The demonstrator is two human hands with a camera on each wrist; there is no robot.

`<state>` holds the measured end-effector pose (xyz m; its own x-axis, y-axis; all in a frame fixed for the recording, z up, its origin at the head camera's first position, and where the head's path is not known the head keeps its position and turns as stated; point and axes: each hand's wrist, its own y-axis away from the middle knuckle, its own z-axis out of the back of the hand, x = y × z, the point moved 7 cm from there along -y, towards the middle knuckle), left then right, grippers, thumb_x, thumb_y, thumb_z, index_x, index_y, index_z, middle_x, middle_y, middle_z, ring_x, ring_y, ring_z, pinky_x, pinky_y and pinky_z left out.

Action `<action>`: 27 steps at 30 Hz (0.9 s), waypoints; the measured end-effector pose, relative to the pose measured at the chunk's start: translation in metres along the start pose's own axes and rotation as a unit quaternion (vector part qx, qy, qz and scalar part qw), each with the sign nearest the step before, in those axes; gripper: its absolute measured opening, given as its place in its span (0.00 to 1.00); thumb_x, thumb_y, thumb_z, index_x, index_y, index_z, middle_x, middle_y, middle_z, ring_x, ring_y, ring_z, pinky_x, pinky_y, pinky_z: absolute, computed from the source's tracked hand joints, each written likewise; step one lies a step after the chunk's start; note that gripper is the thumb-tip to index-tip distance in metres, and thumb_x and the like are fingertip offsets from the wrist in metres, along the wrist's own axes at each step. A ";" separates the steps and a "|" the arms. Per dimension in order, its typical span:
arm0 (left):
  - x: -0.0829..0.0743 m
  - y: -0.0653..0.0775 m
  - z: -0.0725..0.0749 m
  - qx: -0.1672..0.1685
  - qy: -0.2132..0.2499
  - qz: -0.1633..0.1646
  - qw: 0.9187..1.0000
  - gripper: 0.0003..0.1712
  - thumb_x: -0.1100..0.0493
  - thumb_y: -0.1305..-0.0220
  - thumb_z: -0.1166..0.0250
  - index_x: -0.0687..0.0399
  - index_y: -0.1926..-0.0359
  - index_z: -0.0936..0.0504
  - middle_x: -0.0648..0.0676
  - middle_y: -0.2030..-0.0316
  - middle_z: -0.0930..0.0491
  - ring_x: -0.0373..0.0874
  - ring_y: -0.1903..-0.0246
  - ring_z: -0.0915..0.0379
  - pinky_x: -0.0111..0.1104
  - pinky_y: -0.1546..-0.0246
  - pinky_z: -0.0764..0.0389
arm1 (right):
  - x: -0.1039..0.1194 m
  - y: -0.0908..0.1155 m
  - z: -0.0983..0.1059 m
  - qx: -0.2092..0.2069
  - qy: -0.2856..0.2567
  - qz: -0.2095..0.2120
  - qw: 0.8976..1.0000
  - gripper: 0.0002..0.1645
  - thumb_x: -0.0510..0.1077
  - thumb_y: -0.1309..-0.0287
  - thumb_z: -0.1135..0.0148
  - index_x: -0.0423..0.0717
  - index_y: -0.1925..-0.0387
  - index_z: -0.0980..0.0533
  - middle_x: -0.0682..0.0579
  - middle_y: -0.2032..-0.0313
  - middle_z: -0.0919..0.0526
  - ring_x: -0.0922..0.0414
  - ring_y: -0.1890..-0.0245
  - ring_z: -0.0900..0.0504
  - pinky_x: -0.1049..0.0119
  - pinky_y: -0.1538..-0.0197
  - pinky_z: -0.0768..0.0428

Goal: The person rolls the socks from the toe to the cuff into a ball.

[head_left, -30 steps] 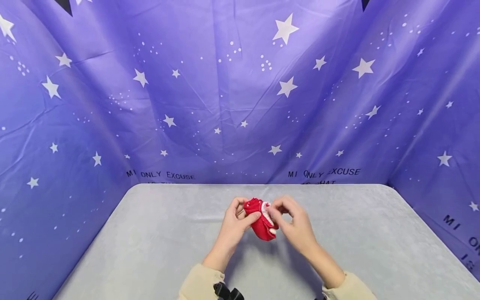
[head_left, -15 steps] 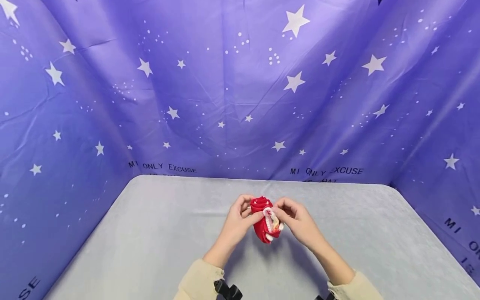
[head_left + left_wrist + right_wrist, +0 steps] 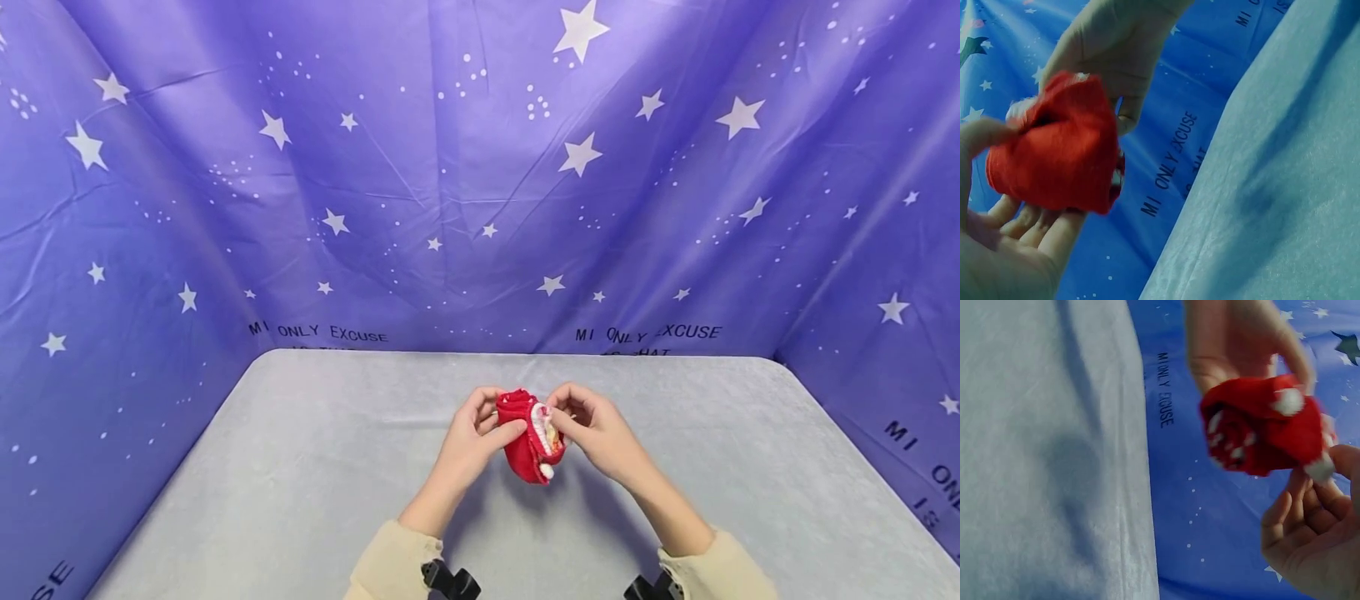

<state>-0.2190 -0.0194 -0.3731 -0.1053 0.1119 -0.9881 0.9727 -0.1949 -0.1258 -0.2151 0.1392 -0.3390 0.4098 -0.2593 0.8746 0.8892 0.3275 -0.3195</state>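
A rolled bundle of red cloth (image 3: 521,454) is held up above the table, with white trim, white pom-poms and a small patterned patch on its right side. My left hand (image 3: 467,450) grips it from the left, thumb across the front and fingers behind. At the trim, my right hand (image 3: 603,433) pinches the edge between thumb and fingers. The left wrist view has the red cloth (image 3: 1060,162) lying over the left fingers. Spiral layers show at the roll's end (image 3: 1232,440) in the right wrist view, near a white pom-pom (image 3: 1288,401).
A grey cloth-covered table (image 3: 300,475) spreads beneath both hands. Behind it and at both sides hangs a purple-blue curtain (image 3: 450,175) with white stars and lettering. Black wrist devices (image 3: 452,581) sit by the cream sleeves (image 3: 393,558).
The bundle has turned a little in my hands, so more of the trim and the patterned patch shows. My right fingers stay at the trim. The head view has shifted slightly.
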 end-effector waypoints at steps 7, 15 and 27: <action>-0.002 0.002 -0.005 0.006 -0.007 0.001 1.000 0.26 0.62 0.41 0.31 0.65 0.44 0.30 0.66 0.48 0.19 0.40 0.56 0.19 0.27 0.55 0.18 | 0.004 0.000 -0.002 -0.067 0.052 0.025 0.996 0.01 0.32 0.39 0.38 0.37 0.66 0.23 0.50 0.73 0.20 0.67 0.74 0.25 0.71 0.71 0.22; -0.006 0.004 -0.001 0.006 -0.065 -0.018 0.998 0.23 0.65 0.45 0.29 0.63 0.48 0.25 0.64 0.54 0.16 0.39 0.60 0.19 0.28 0.56 0.17 | 0.004 0.000 -0.001 -0.043 -0.061 0.039 0.996 0.08 0.33 0.29 0.50 0.28 0.61 0.29 0.58 0.70 0.23 0.68 0.70 0.23 0.72 0.65 0.21; -0.013 0.013 -0.009 0.111 -0.042 -0.034 0.992 0.22 0.69 0.45 0.28 0.67 0.48 0.20 0.68 0.53 0.17 0.34 0.59 0.16 0.32 0.53 0.15 | 0.025 -0.005 0.000 0.008 -0.053 0.124 0.991 0.04 0.29 0.30 0.52 0.33 0.62 0.30 0.56 0.69 0.26 0.68 0.69 0.27 0.71 0.67 0.24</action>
<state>-0.2029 -0.0150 -0.3614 -0.1942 0.0522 -0.9796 0.8943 -0.4009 -0.1986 -0.2098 0.1314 -0.3158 0.5906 -0.0734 0.8036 0.7606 0.3832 -0.5240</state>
